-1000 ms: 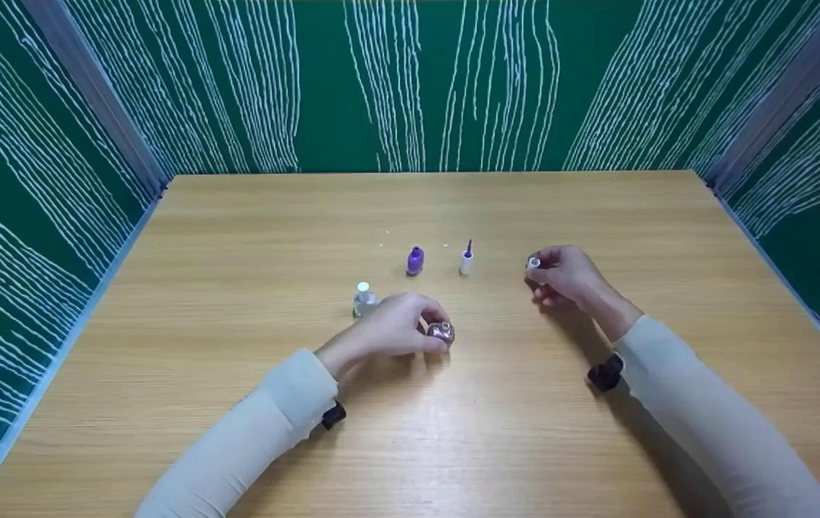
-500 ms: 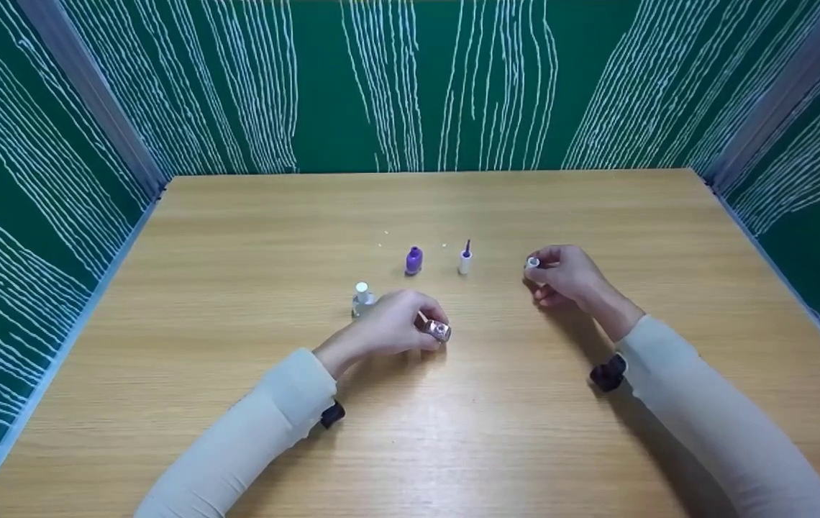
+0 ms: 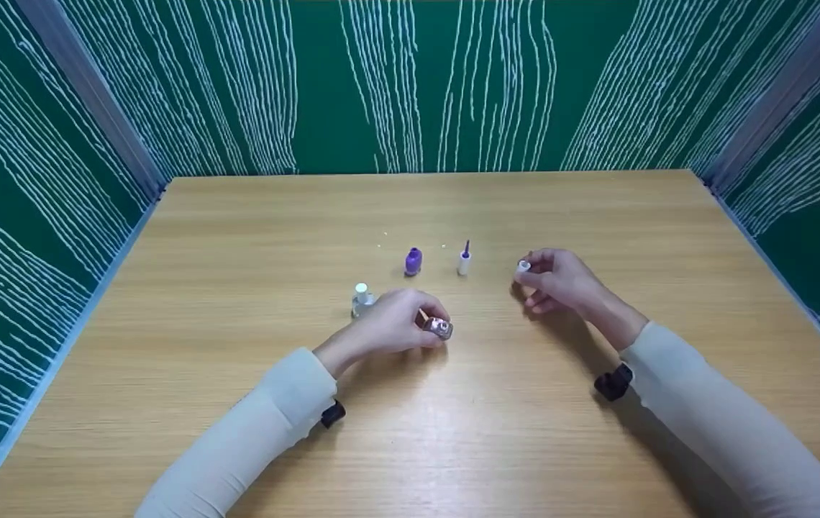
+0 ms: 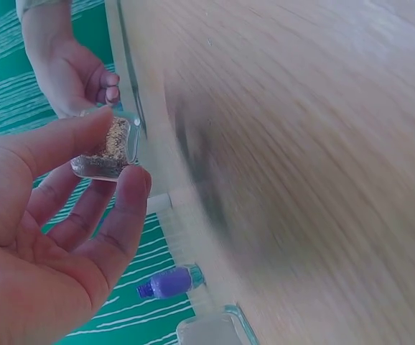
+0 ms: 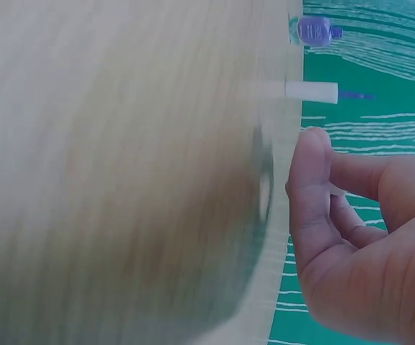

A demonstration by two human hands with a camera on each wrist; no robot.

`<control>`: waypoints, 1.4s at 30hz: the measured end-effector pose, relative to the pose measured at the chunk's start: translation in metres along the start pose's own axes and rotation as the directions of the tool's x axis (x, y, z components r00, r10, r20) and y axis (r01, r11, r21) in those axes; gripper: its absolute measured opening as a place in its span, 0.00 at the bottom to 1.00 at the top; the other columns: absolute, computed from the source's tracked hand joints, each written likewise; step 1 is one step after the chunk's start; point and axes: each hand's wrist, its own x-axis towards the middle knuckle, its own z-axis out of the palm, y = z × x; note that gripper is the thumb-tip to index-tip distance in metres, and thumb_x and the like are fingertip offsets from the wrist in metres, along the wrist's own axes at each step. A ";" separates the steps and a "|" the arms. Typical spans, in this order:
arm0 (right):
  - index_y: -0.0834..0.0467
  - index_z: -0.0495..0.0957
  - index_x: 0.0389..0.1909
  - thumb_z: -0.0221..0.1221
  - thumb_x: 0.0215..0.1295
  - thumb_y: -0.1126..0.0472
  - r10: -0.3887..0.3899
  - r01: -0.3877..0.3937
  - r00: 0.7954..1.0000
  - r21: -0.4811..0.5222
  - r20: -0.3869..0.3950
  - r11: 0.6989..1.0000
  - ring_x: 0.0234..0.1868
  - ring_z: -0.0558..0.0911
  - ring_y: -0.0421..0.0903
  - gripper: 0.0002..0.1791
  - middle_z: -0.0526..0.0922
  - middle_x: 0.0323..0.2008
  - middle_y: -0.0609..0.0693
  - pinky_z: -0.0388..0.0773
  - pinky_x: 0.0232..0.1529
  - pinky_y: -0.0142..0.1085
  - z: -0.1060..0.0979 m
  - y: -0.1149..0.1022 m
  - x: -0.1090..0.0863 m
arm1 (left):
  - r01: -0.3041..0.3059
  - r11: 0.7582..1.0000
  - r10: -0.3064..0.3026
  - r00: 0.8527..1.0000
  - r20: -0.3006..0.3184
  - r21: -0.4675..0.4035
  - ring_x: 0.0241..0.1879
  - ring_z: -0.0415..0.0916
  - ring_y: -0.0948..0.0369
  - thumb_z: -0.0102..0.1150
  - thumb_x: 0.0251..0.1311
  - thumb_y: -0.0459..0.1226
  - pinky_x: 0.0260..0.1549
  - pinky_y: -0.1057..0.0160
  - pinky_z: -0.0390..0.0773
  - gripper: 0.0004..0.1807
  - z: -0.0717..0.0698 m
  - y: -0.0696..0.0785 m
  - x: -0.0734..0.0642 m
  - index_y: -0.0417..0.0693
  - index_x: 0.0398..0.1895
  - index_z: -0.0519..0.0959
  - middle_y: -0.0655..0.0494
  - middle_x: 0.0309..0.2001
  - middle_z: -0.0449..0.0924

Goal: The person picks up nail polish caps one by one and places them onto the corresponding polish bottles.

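My left hand [image 3: 399, 320] pinches a small glittery nail polish bottle [image 3: 439, 328] between thumb and fingers, just over the table. Its neck shows without a cap, and in the left wrist view the clear glass holds gold glitter. Over on the right, my right hand [image 3: 559, 279] pinches a white nail polish cap [image 3: 523, 266] with its hollow end up; the fingers mostly hide it in the right wrist view. A purple nail polish bottle [image 3: 413, 262] stands uncapped farther back. Beside it a white cap [image 3: 464, 265] stands with its purple brush pointing up.
A clear nail polish bottle [image 3: 361, 301] with a white cap stands just behind my left hand, partly covered by it. A few tiny white specks lie near the purple bottle on the wooden table [image 3: 273, 230]. Green, white-streaked walls [image 3: 324, 86] enclose the table's back and sides.
The glittery bottle has tilted a little in my left hand, which otherwise barely moved. My right hand has shifted slightly left with the white cap.
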 end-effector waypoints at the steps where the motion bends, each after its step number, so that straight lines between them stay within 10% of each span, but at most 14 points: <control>1: 0.65 0.66 0.64 0.62 0.72 0.60 -0.004 0.004 1.000 0.007 0.003 1.000 0.28 0.85 0.49 0.25 0.75 0.53 0.62 0.85 0.34 0.42 0.001 0.000 -0.001 | -0.004 1.000 0.004 1.000 -0.002 0.004 0.40 0.80 0.61 0.74 0.55 0.31 0.44 0.64 0.78 0.14 0.000 0.000 0.000 0.46 0.45 0.87 0.63 0.38 0.85; 42: 0.65 0.74 0.60 0.65 0.69 0.61 -0.198 0.209 0.962 -0.040 0.191 0.977 0.33 0.84 0.55 0.23 0.74 0.50 0.61 0.83 0.32 0.37 0.026 -0.003 -0.025 | 0.008 1.000 -0.007 0.999 -0.037 0.029 0.40 0.77 0.60 0.75 0.57 0.37 0.43 0.61 0.75 0.13 -0.006 0.001 0.000 0.50 0.46 0.86 0.62 0.41 0.83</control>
